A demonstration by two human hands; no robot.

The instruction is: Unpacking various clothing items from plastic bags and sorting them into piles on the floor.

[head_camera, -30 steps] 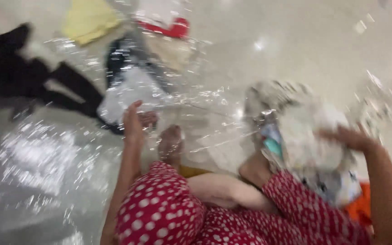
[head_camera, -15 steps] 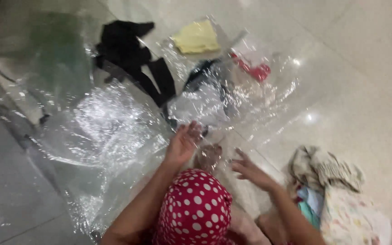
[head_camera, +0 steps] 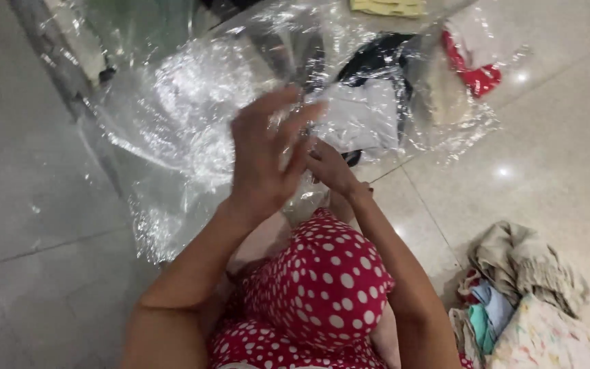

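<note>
Both hands are now lifting off the floor to chest height: the left hand point(head_camera: 264, 154), fingers spread, and the right hand point(head_camera: 332, 167), fingers curled, are gripping the plastic sheet point(head_camera: 192, 102), raised above the white cloth point(head_camera: 363, 116)

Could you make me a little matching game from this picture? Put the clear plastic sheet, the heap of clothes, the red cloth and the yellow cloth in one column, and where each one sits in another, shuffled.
Things:
1. clear plastic sheet
2. heap of clothes
3. red cloth
4. yellow cloth

Places:
A. at the top edge, middle
B. lower right, on the bare floor
C. upper right, under plastic
D. spread over the floor, at the hands

Pairs: 1-D, 2-B, 3-C, 4-A
</note>
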